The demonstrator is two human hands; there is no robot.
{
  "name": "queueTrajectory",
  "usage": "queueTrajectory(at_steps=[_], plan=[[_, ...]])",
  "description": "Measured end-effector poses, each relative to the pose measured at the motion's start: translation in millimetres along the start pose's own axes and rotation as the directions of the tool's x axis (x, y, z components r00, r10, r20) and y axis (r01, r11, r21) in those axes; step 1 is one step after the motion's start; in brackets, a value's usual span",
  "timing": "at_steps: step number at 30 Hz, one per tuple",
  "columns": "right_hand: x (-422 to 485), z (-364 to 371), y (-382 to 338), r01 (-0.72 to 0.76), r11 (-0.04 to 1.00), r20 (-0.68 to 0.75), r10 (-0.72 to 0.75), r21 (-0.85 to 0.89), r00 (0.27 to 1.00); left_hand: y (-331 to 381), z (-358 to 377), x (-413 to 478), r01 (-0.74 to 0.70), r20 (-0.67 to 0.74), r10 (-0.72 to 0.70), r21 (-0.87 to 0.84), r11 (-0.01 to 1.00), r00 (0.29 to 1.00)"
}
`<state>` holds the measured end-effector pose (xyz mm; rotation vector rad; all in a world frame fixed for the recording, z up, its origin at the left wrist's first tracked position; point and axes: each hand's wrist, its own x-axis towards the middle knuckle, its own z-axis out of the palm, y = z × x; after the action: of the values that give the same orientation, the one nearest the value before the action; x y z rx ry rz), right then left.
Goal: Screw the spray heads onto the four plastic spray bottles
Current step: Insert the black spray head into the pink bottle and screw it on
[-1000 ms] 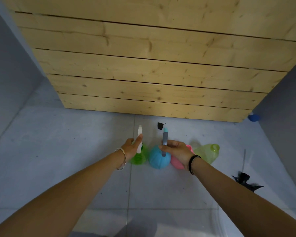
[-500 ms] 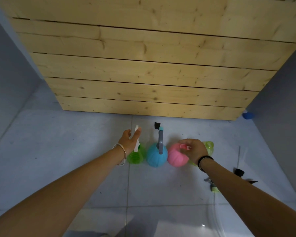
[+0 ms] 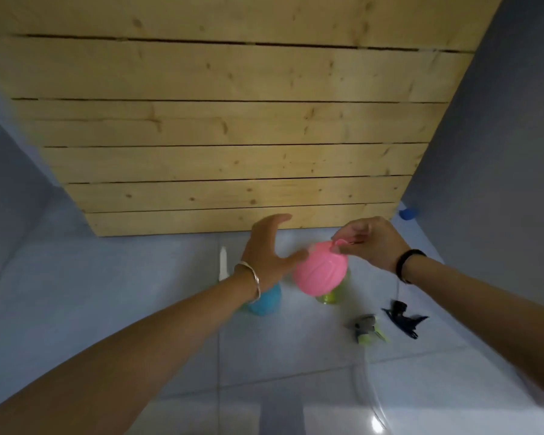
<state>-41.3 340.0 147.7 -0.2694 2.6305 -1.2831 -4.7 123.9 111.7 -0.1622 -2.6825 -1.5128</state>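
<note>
Head camera footage was directed down at a tiled floor in front of a wooden panel. The pink bottle was held by the right hand, whose grip was clamped on the bottle's neck, with thumb and fingertips pinched around the small opening at the top. No spray head was seen on it. The bottle appeared tilted and lifted off the floor, and part of the yellow-green bottle beneath it was covered by it.

The left hand was kept open, its grip spread wide with the fingers extended and nothing enclosed. Its thumb was stretched toward the pink bottle's left side, but whether contact was made could not be told. A bracelet was worn on that wrist, and a black band on the right one.

The blue bottle was partly hidden under the left wrist. A white spray head was seen upright just left of that wrist, its bottle concealed. Two loose heads were left lying on the floor to the right, near each other: a grey and yellow-green spray head and a dark spray head.
</note>
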Motion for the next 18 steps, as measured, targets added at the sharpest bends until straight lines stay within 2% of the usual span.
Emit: queueTrajectory(at_steps=[3, 5, 9, 15, 18], plan=[[-20, -23, -2, -0.017, 0.989, -0.021, 0.02, 0.15, 1.0, 16, 31, -1, 0.039, 0.252, -0.058, 0.078, 0.996, 0.966], [-30, -29, 4, -0.049, 0.973, -0.04, 0.06, 0.227, 0.997, 18, 50, -3, 0.067, 0.338, -0.092, 0.086, 0.994, 0.937], [-45, -35, 34, -0.101, 0.931, -0.067, 0.132, 0.351, 0.989, 9, 86, -4, 0.083, 0.447, -0.101, 0.061, 0.995, 0.889], [-58, -30, 94, -0.197, 0.872, -0.071, 0.254, 0.447, 0.965, -11, 132, -3, 0.141, 0.513, -0.17, 0.097, 0.985, 0.841], [-65, -28, 126, -0.223, 0.822, -0.066, 0.301, 0.524, 0.951, -20, 159, -6, 0.215, 0.585, -0.19, 0.027, 0.976, 0.788]])
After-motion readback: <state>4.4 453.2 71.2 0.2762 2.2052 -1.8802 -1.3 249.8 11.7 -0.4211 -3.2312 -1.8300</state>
